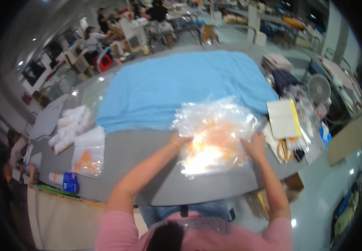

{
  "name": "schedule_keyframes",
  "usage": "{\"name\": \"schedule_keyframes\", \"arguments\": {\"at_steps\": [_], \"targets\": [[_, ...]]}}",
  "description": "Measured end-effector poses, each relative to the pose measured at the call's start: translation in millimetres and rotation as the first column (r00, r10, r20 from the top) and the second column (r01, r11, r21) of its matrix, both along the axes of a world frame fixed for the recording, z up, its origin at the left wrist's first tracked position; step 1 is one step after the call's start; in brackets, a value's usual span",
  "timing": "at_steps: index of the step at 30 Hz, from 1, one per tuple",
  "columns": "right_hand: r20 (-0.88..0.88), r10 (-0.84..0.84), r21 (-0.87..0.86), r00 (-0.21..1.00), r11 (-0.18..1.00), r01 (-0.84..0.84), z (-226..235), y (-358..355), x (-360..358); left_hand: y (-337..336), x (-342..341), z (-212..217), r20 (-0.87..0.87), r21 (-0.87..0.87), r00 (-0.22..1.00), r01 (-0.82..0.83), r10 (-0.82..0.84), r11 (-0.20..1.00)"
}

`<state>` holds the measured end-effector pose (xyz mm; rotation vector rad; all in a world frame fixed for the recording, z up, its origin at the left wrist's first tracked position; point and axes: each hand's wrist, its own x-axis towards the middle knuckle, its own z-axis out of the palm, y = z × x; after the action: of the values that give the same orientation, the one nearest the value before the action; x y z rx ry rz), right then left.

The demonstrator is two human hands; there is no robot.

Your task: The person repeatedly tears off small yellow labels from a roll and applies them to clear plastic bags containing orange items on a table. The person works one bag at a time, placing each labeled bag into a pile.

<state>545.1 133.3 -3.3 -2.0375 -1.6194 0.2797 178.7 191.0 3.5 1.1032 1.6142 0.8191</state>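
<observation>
A pile of clear plastic bags (218,138) with orange print lies over the grey table in front of me, with strong glare on its lower part. At its left edge, my left hand (182,140) is closed on the plastic, its fingertips partly hidden by the film. My right hand (254,145) grips the opposite edge with bent fingers. Just beyond the bags a light blue cloth (181,79) is spread over the far part of the grey table (126,154).
On the left are rolled white bags (70,125), a flat bag stack (89,152) and a blue packet (70,182). To the right lie a lined notepad (282,119), yellow-handled scissors (284,151) and a small fan (318,88). Several people work at tables farther back.
</observation>
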Motion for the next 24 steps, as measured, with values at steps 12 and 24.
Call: {"name": "schedule_keyframes", "arguments": {"at_steps": [12, 24], "targets": [[-0.131, -0.024, -0.188, 0.991, 0.982, -0.001, -2.6, 96.6, 20.9, -1.2, -12.1, -16.4, 0.492, -0.202, 0.865, 0.002, 0.100, 0.979], [-0.563, 0.257, -0.070, 0.785, 0.932, -0.356, 19.4, 69.5, -36.1, -28.9, -54.8, -24.9, 0.732, -0.389, 0.663, 0.214, 0.159, 0.896]]}}
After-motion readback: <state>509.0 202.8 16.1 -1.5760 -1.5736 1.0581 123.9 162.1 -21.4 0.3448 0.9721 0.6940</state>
